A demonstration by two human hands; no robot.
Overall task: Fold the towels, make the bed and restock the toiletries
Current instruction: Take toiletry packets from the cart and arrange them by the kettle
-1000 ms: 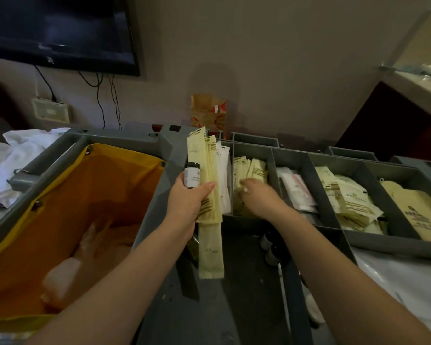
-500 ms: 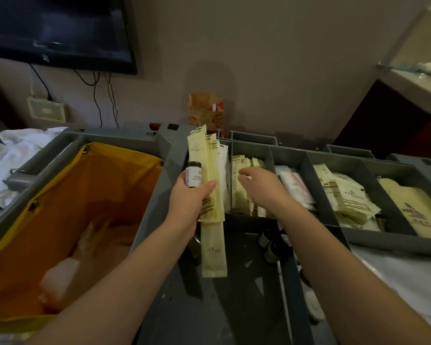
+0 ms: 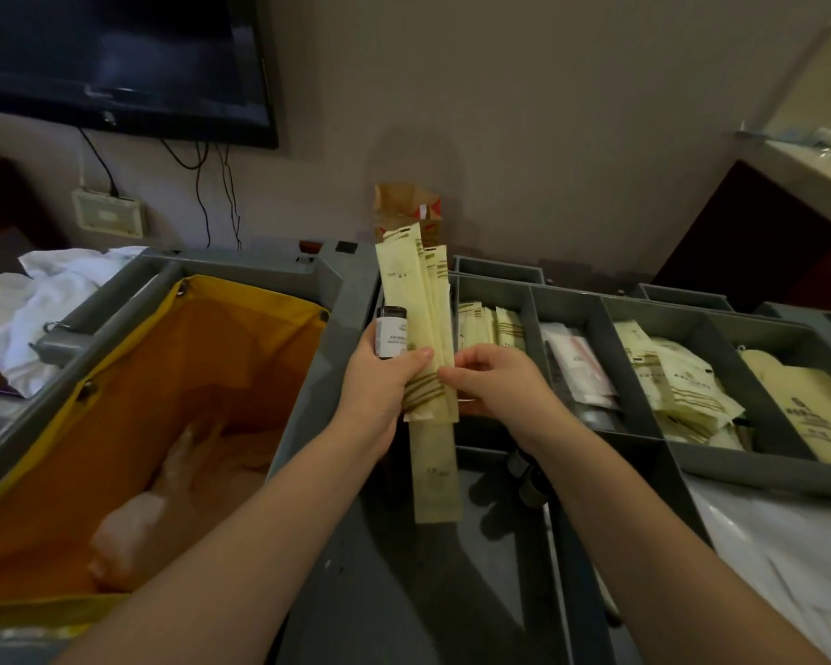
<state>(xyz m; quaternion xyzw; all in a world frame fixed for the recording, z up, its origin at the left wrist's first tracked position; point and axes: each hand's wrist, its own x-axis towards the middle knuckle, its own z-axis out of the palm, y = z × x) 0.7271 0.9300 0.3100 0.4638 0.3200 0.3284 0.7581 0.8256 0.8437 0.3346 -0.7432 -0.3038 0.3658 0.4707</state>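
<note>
Head view: your left hand (image 3: 375, 391) is gripping sachets (image 3: 404, 300) plus bottle (image 3: 390, 333), right hand (image 3: 500, 381) at 3 o'clock pinching them; restocking underway, folding, bed-making likely pending.

Hotel room: housekeeping cart (image 3: 308, 300), wall TV (image 3: 116, 60)

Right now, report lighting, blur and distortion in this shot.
Head view: dim, warm light; faint glare on the TV; wide-angle stretching toward the corners; print on the packets too soft to read; contents of the bag smeared.
</note>
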